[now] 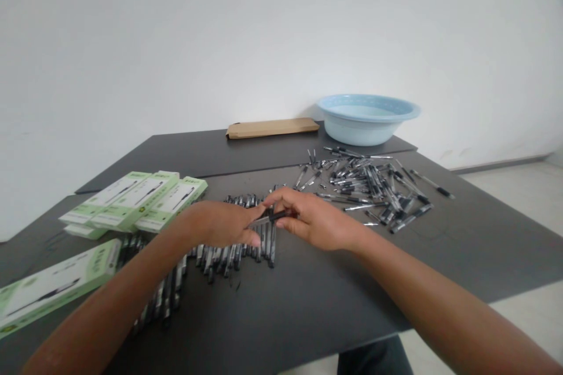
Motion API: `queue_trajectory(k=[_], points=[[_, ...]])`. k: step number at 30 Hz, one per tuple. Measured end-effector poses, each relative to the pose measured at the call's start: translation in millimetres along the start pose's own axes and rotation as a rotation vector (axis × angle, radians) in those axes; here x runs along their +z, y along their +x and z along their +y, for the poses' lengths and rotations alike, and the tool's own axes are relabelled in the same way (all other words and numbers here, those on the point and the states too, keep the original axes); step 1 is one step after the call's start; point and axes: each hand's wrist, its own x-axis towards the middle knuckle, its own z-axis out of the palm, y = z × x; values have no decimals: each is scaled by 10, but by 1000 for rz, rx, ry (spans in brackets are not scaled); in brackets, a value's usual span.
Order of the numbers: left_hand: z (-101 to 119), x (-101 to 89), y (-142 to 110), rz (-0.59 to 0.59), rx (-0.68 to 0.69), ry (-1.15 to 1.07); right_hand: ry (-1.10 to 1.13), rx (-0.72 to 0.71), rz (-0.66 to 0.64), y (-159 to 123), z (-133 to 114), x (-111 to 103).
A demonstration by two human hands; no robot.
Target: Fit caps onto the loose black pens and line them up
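Note:
My right hand (pixel 319 220) pinches a pen (pixel 260 221) with a clear barrel and a dark grip, between thumb and fingers. At the pen's other end is my left hand (pixel 220 224), its thumb and forefinger closed about the barrel, though the exact contact is partly hidden. Below both hands lies a row of pens (pixel 267 246) side by side, partly covered by the left hand. More lined-up pens (pixel 167 296) show beyond the left forearm, which hides some of them. To the right of my right hand spreads a jumbled heap of loose pens (pixel 373 187).
Green and white pen boxes (pixel 118 202) are stacked at the left, with another box (pixel 57 290) nearer me. A flat cardboard piece (pixel 272 128) lies at the back of the dark table (pixel 316 310). The light blue basin (pixel 365 132) stands at the back right, near the wall.

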Motion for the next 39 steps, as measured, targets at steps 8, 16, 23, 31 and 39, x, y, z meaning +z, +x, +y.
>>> queue_trajectory(k=[8, 16, 23, 31, 39], points=[[-54, 26, -21, -74, -72, 5, -120, 46, 29, -5, 108, -25], [-118, -12, -92, -97, -55, 15, -307, 154, -6, -38, 213, -294], [-137, -41, -117, -133, -64, -10, -702, 678, -159, -308, 693, -944], [-108, -31, -126, -146, -63, -12, -795, 757, -293, -233, 757, -677], [-76, -31, -162, -143, -60, -2, -867, 768, -295, -216, 856, -595]])
